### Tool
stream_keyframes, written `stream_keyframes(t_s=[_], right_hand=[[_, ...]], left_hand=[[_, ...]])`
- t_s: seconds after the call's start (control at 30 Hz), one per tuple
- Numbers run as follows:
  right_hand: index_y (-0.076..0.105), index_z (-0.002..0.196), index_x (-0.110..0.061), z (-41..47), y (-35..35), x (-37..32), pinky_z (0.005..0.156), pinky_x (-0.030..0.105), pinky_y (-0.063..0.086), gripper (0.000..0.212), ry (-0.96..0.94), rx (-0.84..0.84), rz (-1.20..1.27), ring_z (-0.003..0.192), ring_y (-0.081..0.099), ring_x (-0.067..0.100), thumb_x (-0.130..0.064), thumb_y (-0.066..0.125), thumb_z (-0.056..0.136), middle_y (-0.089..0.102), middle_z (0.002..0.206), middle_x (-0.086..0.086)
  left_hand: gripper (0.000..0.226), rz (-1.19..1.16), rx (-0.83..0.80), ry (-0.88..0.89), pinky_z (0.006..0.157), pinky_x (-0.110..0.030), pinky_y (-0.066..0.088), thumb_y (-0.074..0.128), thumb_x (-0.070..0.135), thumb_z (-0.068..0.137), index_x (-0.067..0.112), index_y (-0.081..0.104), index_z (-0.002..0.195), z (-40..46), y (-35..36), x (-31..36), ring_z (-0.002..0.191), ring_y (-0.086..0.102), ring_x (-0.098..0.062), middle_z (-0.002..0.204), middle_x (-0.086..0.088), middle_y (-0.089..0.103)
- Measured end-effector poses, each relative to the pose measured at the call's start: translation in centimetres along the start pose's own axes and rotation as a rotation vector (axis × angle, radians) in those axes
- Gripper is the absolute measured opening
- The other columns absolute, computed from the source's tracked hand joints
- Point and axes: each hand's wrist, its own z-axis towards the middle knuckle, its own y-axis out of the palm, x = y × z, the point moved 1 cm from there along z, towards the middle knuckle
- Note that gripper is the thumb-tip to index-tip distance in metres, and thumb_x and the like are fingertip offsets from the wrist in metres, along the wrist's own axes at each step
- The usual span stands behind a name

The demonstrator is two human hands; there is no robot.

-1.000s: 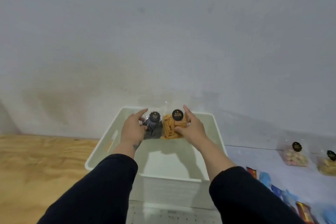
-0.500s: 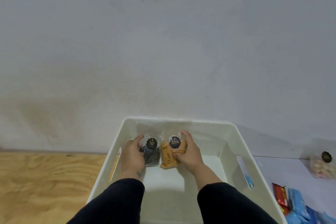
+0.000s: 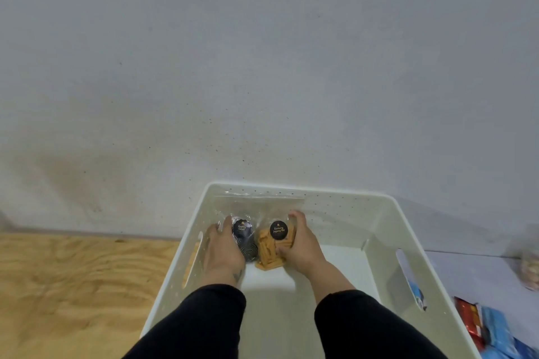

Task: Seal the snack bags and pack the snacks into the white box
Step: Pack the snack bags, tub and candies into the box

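Both my hands are down inside the white box [image 3: 382, 213], near its far left corner. My left hand [image 3: 223, 250] grips a clear bag of dark spiral snacks [image 3: 246, 243] with a round black label. Beside it, touching, my right hand [image 3: 300, 245] holds a clear bag of orange stick snacks [image 3: 269, 250] with the same kind of label. Both bags stand upright on the box floor, close to the back wall.
The box sits against a grey wall, with bare plywood [image 3: 73, 285] to its left. To its right lie red and blue snack packets [image 3: 490, 329] and a blurred clear bag of pale snacks [image 3: 529, 268] at the frame's edge.
My hands have lowered the two bags from above the rim down to the box floor. The view has tipped closer over the box.
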Motion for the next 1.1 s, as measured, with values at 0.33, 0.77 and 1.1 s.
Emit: stream_keyframes(t_s=[0.33, 0.77, 1.1], right_hand=[[0.044, 0.137, -0.021, -3.7, -4.7, -1.3, 0.099, 0.028, 0.04, 0.056, -0.021, -0.168, -0.333, 0.125, 0.049, 0.023, -0.013, 0.064, 0.086, 0.05, 0.138, 0.008], [0.047, 0.134, -0.027, -13.3, -18.3, -1.1, 0.1, 0.033, 0.041, 0.046, -0.118, -0.077, -0.67, 0.123, 0.051, 0.022, -0.032, 0.058, 0.09, 0.05, 0.138, 0.004], [0.049, 0.134, -0.024, -23.1, -33.3, 11.4, 0.101, 0.033, 0.039, 0.045, 0.01, 0.008, -0.663, 0.126, 0.047, 0.022, -0.031, 0.059, 0.091, 0.052, 0.136, 0.005]], left_hand=[[0.056, 0.216, -0.119, 0.084, 0.11, -0.042, 0.034, 0.055, 0.016, 0.089, 0.013, 0.037, 0.141, -3.2, -4.3, 4.2, 0.14, 0.024, -0.035, 0.155, -0.013, 0.013], [0.048, 0.639, -0.324, 0.607, 0.107, -0.038, 0.039, 0.05, 0.02, 0.094, 0.021, 0.041, 0.141, -12.5, -4.3, 16.0, 0.129, 0.045, -0.025, 0.143, -0.005, 0.045], [0.047, 0.709, -0.302, 0.81, 0.109, -0.04, 0.037, 0.049, 0.025, 0.093, 0.024, 0.042, 0.14, -25.5, 6.4, 28.0, 0.133, 0.041, -0.027, 0.145, -0.006, 0.044]])
